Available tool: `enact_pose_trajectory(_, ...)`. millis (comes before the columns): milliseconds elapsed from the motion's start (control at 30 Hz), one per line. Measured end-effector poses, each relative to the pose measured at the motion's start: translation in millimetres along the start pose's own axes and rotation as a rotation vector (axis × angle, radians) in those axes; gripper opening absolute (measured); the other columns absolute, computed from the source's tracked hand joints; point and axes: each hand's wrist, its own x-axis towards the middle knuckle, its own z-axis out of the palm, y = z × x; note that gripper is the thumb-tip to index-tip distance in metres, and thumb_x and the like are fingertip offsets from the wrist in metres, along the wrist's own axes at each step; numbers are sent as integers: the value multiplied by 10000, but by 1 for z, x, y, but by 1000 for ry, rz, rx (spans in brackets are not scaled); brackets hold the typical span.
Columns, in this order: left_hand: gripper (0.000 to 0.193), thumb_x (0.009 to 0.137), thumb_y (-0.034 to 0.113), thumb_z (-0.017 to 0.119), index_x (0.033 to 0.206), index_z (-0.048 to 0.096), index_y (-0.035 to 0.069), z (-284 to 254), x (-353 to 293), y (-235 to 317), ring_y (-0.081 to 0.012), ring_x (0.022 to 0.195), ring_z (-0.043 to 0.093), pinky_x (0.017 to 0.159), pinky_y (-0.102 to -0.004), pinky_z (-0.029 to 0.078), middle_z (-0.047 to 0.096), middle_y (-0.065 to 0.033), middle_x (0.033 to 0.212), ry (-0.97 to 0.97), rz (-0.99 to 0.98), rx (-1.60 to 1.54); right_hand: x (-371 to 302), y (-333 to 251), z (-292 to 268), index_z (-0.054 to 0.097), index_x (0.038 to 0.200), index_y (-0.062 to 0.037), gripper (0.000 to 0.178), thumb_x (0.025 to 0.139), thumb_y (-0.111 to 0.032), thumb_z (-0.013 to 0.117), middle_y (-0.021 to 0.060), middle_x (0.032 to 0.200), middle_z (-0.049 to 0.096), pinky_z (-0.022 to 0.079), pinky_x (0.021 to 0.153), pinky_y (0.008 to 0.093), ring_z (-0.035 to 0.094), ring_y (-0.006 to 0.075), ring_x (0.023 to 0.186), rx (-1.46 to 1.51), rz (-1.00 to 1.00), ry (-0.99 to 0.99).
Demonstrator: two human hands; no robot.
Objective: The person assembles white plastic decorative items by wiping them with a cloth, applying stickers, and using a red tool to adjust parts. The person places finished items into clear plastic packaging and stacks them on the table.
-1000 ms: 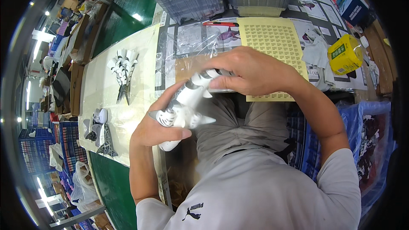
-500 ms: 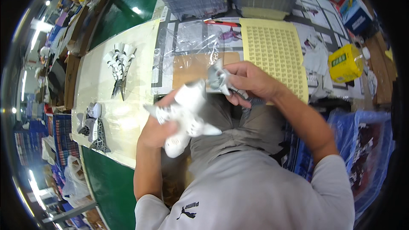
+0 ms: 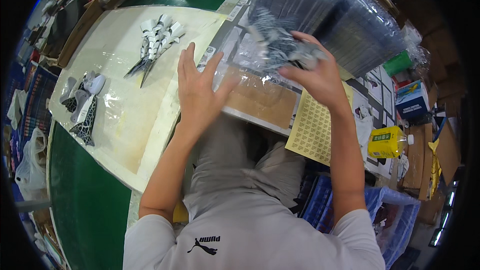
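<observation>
My right hand (image 3: 320, 77), raised over the far part of the worktable, has its fingers and thumb closed around a grey-and-white patterned piece (image 3: 280, 42). Motion smears that piece, so its exact kind cannot be told. My left hand (image 3: 200, 92) is empty, fingers spread, above the inner edge of the cream-covered tabletop (image 3: 122, 135). Beyond it on that surface lies a fan of white-and-black jointed tail-like pieces (image 3: 157, 42). Further left is a small group of grey and white pieces (image 3: 87, 102), some with a black crackle pattern.
Tall stacks of clear plastic trays (image 3: 365, 30) stand at the back right. A brown card (image 3: 262, 100) lies under clear film before me, beside a yellow label sheet (image 3: 315, 127). To the right are a yellow bottle (image 3: 387, 141), a blue-and-white box (image 3: 412, 97) and a blue-lined crate (image 3: 395, 215).
The white spotted piece has left my left hand, which is now spread and further up. My right hand has moved up and away with a grey-and-white piece. The view has turned.
</observation>
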Motion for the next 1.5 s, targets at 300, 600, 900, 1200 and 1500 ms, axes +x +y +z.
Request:
enact_pose_trajectory(300,505,842,464,843,1075,739,29,27,-31,4,-468,1204,593,985,-502,514,608,-293,1306,-156,-61,28,57,8,32,757,1221,-127,414,841,-289,779,165,1193,687,529,998,490,657,362,1188,-870,20,-389)
enact_pose_trajectory(600,384,877,22,799,1250,717,-18,-15,20,26,-377,1136,699,972,-407,549,712,-207,1256,-153,172,-457,4,-6,57,737,999,-76,278,770,-217,809,114,975,674,568,776,475,698,348,947,-684,-403,-64)
enact_pose_trajectory(900,340,931,26,744,1269,712,5,-5,35,5,-355,1147,677,1002,-403,530,720,-176,1226,-396,264,-147,-16,23,7,728,1092,-78,425,851,-417,815,147,1079,703,545,813,481,704,349,1012,-680,-51,-84)
enact_pose_trajectory(1200,380,972,30,699,1345,711,103,-17,20,0,-376,1130,659,910,-428,558,620,-190,1308,-482,131,-114,-35,45,9,743,1186,-83,415,887,-366,793,130,1225,675,558,898,445,696,322,1094,-524,60,305)
enact_pose_trajectory(1500,475,914,-18,717,1375,680,95,-30,30,14,-402,1241,624,1010,-430,525,590,-210,1401,-558,103,-66,35,-19,-215,769,902,-17,274,943,-277,691,161,773,728,561,727,494,693,398,741,-1097,-421,486)
